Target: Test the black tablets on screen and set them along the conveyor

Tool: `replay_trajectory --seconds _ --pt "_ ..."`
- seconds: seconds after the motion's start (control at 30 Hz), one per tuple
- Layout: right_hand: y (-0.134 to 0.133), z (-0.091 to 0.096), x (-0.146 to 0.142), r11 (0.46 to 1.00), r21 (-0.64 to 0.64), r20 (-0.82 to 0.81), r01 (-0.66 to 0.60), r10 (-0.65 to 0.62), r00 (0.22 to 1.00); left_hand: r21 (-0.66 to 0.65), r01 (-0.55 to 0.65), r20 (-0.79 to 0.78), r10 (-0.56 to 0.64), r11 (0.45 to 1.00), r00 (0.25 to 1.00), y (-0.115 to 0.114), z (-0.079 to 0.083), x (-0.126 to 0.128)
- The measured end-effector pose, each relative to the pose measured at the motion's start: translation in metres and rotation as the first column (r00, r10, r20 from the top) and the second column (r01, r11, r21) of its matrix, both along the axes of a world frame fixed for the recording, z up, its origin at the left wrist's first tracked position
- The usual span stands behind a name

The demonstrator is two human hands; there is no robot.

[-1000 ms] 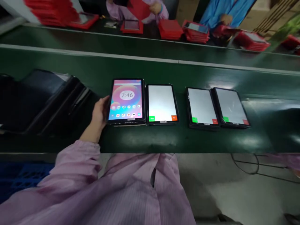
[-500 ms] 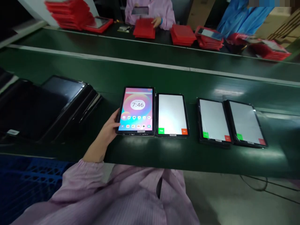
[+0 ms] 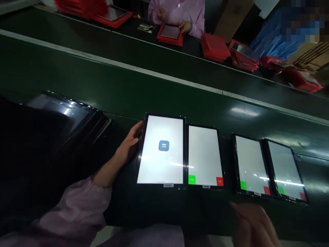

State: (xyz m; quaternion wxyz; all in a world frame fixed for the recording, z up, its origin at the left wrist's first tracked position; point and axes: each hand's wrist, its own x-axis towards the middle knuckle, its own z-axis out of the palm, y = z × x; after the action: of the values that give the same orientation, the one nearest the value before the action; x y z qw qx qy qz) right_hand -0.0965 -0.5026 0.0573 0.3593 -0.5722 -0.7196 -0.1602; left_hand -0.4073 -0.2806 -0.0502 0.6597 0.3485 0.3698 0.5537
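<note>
4 tablets lie in 1 row on the near belt (image 3: 144, 206). Leftmost is tablet 1 (image 3: 161, 151), with tablet 2 (image 3: 205, 156) just beside it; tablet 3 (image 3: 250, 164) and tablet 4 (image 3: 284, 169) lie farther right. The left hand (image 3: 128, 145) touches the left edge of tablet 1. The right hand (image 3: 254, 223) is before tablet 3. A tablet stack (image 3: 64, 116) lies at far left. Stacked cases (image 3: 214, 48) lie behind the belt.

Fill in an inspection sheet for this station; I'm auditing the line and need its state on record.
Surface: dark green belt, glossy.
Job's things: leftmost tablet shows a blue icon; three more tablets show green and red buttons.
Clutter: stack of dark tablets at left.
Grippers: left hand touches leftmost tablet's left edge; right hand blurred, holds nothing.
Cables: nothing seen.
Surroundings: co-worker across the belt, red cases.
</note>
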Motion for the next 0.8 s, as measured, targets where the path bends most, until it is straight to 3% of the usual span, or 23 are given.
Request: replay_trajectory --seconds 0.07,0.13,0.23,0.43,0.63,0.8 --pt "0.058 0.000 -0.029 0.991 -0.023 0.042 -0.130 0.131 0.990 -0.049 0.043 -0.002 -0.044 0.998 0.999 -0.007 -0.001 -0.006" --pt "0.102 -0.007 -0.055 0.984 -0.052 0.045 -0.170 0.173 0.984 -0.105 0.063 0.020 -0.061 0.993 0.998 -0.014 0.002 -0.012" --pt "0.138 -0.020 -0.075 0.982 -0.078 0.031 -0.171 0.174 0.984 -0.196 0.074 0.088 -0.057 0.978 0.994 -0.017 0.011 -0.018" --pt "0.157 -0.023 -0.071 0.986 -0.110 0.060 -0.127 0.134 0.989 -0.236 0.079 0.055 -0.068 0.968 0.996 -0.011 0.018 -0.023" --pt "0.160 -0.030 -0.073 0.963 -0.241 0.067 -0.118 0.138 0.988 -0.276 0.066 -0.017 -0.073 0.959 0.997 -0.011 0.024 -0.023" --pt "0.157 -0.029 -0.067 0.978 -0.206 0.088 -0.042 0.061 0.994 -0.245 0.061 -0.082 -0.083 0.968 0.993 -0.015 0.022 -0.023"
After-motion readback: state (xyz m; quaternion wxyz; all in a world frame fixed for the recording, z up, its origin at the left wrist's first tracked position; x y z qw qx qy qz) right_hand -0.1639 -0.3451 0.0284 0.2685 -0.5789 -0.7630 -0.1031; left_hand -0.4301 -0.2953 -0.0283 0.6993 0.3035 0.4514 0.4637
